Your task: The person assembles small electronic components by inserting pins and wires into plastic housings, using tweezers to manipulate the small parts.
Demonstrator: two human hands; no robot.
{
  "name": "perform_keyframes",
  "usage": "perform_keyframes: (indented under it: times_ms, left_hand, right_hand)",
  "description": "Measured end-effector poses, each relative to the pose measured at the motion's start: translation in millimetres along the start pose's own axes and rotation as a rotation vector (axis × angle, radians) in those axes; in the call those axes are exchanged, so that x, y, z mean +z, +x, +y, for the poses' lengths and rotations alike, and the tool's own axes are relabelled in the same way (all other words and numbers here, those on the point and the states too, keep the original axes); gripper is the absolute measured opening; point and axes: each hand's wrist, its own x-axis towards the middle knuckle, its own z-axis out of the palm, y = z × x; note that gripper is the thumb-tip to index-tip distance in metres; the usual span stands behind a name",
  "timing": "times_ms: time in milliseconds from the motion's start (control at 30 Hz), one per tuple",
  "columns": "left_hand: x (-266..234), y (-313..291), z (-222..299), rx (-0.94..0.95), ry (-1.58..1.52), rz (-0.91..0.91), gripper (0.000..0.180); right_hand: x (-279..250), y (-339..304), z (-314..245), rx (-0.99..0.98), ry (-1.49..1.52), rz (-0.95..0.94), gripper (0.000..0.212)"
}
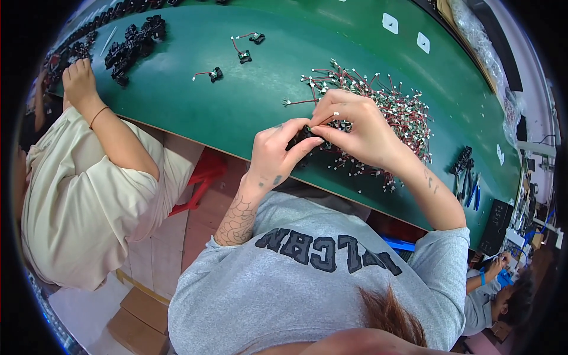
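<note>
My left hand [277, 151] grips a small black plastic part [303, 137] between thumb and fingers, just above the near edge of the green table. My right hand [360, 125] meets it there, thumb and forefinger pinched together at the part. A thin wire lead with a white connector [336, 114] shows against the right fingers and runs toward the black part; its far end is hidden by my fingertips. Behind and right of my hands spreads a heap of red-and-black wire leads [408, 118] with white connectors and small green boards.
Three black parts with wires, one a wired black part [244, 57], lie farther back on the green table [195, 112]. Black parts are piled [135, 47] at left, near a co-worker's hand [81, 80]. Pliers [473, 192] and a black box [496, 226] sit at right. A red stool [201, 177] stands below.
</note>
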Motion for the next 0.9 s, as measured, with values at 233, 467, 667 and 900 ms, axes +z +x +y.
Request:
perform_keyframes:
  times_ms: [233, 467, 667, 900]
  left_hand:
    - [0.4, 4.3, 1.6, -0.049, -0.095, 0.016, 0.025]
    - [-0.5, 4.5, 0.1, -0.096, -0.15, 0.083, 0.022]
    - [-1.5, 3.8, 1.8, -0.138, -0.232, 0.043, 0.019]
    - [-5.0, 2.0, 2.0, -0.105, -0.221, 0.037, 0.017]
  right_hand:
    - [-0.8, 3.4, 9.5, 0.301, 0.402, -0.035, 0.007]
    - [-7.4, 21.4, 8.9, 0.539, 0.65, 0.003, 0.014]
    - [-7.6, 69.8, 18.4, 0.43, 0.445, 0.124, 0.019]
    - [10.3, 60.9, 27.0, -0.009, -0.178, -0.037, 0.016]
